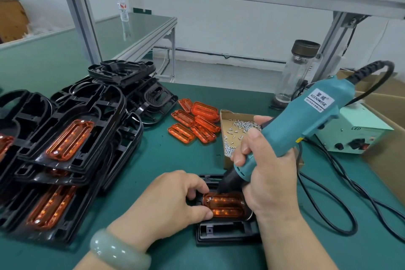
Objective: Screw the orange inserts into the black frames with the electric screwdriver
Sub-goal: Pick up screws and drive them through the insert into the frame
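A black frame (225, 231) lies on the green mat at the front centre with an orange insert (228, 205) seated in it. My left hand (173, 199) pinches the insert's left end between thumb and fingers. My right hand (269, 173) grips the teal electric screwdriver (306, 120), tilted, with its black tip (223, 184) down at the insert's upper left corner, where a screw shows. A second screw sits at the insert's right end.
Stacked black frames (72, 138), some with orange inserts fitted, fill the left. Several loose orange inserts (195, 123) lie beyond the work. A cardboard tray of screws (234, 129) stands behind my right hand. A power supply box (355, 136), cables and a glass bottle (295, 72) are at right.
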Action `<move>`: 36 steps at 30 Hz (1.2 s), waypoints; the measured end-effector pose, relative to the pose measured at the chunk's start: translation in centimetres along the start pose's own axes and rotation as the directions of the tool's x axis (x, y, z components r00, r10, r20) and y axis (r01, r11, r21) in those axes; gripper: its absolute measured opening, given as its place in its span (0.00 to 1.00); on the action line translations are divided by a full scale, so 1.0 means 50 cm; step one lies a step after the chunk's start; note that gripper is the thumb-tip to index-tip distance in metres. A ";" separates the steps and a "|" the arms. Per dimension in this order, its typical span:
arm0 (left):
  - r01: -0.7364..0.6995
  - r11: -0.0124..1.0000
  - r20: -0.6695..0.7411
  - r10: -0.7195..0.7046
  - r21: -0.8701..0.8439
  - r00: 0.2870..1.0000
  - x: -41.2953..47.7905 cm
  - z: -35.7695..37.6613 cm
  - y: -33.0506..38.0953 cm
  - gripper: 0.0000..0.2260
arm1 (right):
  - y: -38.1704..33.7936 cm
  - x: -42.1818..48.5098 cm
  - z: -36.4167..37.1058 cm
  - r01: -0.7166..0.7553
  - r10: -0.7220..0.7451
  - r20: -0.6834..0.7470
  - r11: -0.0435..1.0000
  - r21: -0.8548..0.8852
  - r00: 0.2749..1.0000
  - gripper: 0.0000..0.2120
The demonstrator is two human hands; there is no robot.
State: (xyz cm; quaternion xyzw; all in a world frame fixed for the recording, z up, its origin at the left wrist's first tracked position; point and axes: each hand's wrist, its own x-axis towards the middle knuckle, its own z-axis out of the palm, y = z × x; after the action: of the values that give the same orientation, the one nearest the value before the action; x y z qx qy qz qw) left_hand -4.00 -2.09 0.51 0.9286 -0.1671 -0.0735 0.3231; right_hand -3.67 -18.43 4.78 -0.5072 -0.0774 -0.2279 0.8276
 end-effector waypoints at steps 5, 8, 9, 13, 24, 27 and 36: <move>-0.001 1.000 0.005 0.001 0.004 1.000 0.000 0.000 0.001 0.17 | 0.004 -0.001 0.002 0.021 -0.018 0.052 0.998 -0.066 0.999 0.08; 0.010 1.000 0.011 -0.010 0.006 1.000 -0.001 -0.002 0.005 0.16 | 0.010 -0.005 0.008 0.025 -0.017 0.088 0.995 -0.094 0.996 0.08; 0.011 1.000 0.012 -0.011 0.007 1.000 -0.001 -0.004 0.006 0.15 | 0.012 -0.007 0.010 0.028 -0.017 0.103 0.994 -0.110 0.995 0.08; 0.014 1.000 0.016 -0.014 0.013 1.000 -0.004 -0.008 0.011 0.14 | 0.014 -0.016 0.019 0.059 -0.032 0.180 0.987 -0.147 0.983 0.09; -0.023 0.956 -0.191 -0.035 -0.293 0.981 -0.005 -0.017 0.026 0.11 | -0.014 0.003 -0.003 0.049 -0.036 -0.070 0.981 0.187 0.997 0.09; 0.000 0.897 -0.185 -0.092 -0.442 0.978 -0.004 -0.022 0.032 0.08 | -0.020 0.007 -0.011 0.039 -0.004 -0.128 0.963 0.265 0.992 0.07; 0.225 0.401 0.191 -0.124 -0.888 0.974 -0.010 -0.019 0.064 0.06 | -0.023 0.007 -0.015 0.021 0.063 -0.191 0.911 0.411 0.980 0.03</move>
State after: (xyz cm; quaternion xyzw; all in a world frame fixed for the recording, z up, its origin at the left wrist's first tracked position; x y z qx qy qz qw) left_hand -5.09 -3.72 3.25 0.6164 -0.0183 -0.2286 0.7533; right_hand -3.98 -19.63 5.48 -0.2970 -0.0345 -0.2475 0.9216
